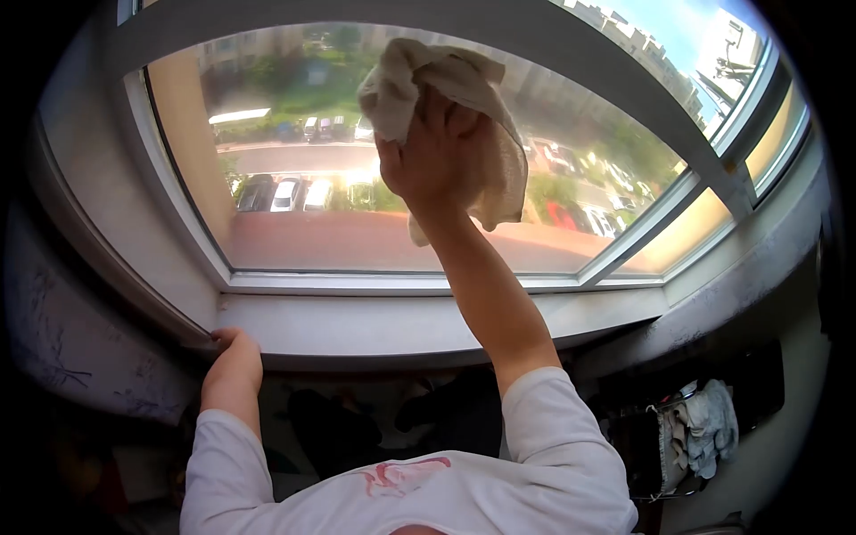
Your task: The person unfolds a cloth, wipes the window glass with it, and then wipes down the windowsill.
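My right hand [439, 152] is raised to the window glass [303, 236], closed on a cream-white cloth [504, 169]. The cloth is bunched above the fingers, and its loose end hangs down on the right of the hand. My fingertips are partly hidden in its folds. Low on the left, my left hand [236, 346] is bent around the left end of the white window sill [357, 325], at the corner with the side wall. Part of its fingers is out of sight there.
A grey-white frame [348, 283] surrounds the pane, with narrower panes on the right. Patterned curtains or fabric [98, 348] hang at the left. Below right, a wire basket or rack holds crumpled cloths [709, 428]. Parked cars show outside, far below.
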Motion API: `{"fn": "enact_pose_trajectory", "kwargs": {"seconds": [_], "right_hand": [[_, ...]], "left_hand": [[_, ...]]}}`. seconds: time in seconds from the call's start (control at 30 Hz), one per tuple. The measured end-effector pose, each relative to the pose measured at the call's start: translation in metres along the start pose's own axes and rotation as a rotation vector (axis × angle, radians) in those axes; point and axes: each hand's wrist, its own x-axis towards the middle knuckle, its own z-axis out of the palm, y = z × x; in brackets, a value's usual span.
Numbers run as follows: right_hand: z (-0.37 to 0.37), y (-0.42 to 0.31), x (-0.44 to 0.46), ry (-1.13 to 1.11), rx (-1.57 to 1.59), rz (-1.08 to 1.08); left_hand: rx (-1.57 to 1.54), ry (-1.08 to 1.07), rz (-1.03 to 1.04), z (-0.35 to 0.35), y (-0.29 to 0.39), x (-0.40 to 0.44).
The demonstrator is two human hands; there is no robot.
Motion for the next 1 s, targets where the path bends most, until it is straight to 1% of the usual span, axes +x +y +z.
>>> {"fn": "enact_pose_trajectory", "kwargs": {"seconds": [0.07,0.13,0.17,0.27,0.33,0.4,0.43,0.47,0.53,0.6,0.63,0.67,0.73,0.8,0.83,0.93,1.0], "right_hand": [[0.023,-0.014,-0.021,0.002,0.352,-0.383],[0.037,-0.004,-0.034,-0.217,0.487,-0.634],[0.037,0.004,-0.036,-0.308,0.575,-0.600],[0.016,0.035,-0.024,-0.177,0.526,-0.483],[0.001,0.048,-0.012,-0.086,0.336,-0.294],[-0.005,0.042,-0.001,0.061,0.091,0.067],[-0.003,0.036,0.010,0.113,0.236,0.210],[0.041,0.047,0.002,0.213,-0.019,0.164],[0.037,0.005,0.013,0.250,0.258,0.366],[0.018,-0.021,0.019,0.071,0.113,0.257],[0.029,-0.031,0.017,0.132,0.161,0.193],[0.039,-0.038,0.012,0.179,0.196,0.074],[0.033,-0.046,-0.008,-0.065,0.208,-0.187],[0.039,-0.039,-0.032,-0.189,0.209,-0.416],[0.037,-0.033,-0.041,-0.251,0.206,-0.532],[0.019,-0.018,-0.043,-0.312,0.195,-0.442],[0.005,-0.008,-0.022,-0.168,0.166,-0.304]], "left_hand": [[0.006,0.010,-0.002,-0.001,-0.002,0.003],[0.012,0.017,-0.003,-0.003,-0.002,0.002],[0.011,0.022,-0.005,-0.003,-0.002,0.002],[0.016,0.033,-0.011,0.000,-0.001,0.001],[0.024,0.037,-0.016,0.002,-0.001,0.000],[0.033,0.049,-0.023,0.001,-0.002,0.000],[0.037,0.057,-0.029,0.000,-0.002,0.001],[0.043,0.060,-0.031,0.000,-0.001,0.000],[0.044,0.068,-0.039,0.001,0.000,-0.001],[0.048,0.072,-0.038,0.000,0.000,-0.003],[0.053,0.074,-0.032,0.000,0.000,-0.003],[0.061,0.077,-0.027,-0.001,-0.001,-0.002],[0.081,0.083,-0.011,-0.001,-0.005,-0.005],[0.072,0.083,-0.022,-0.002,-0.003,-0.006],[0.046,0.085,-0.070,-0.001,-0.005,-0.005],[-0.040,0.095,-0.206,0.005,-0.006,0.004],[-0.065,0.137,-0.213,0.016,-0.012,0.010]]}}
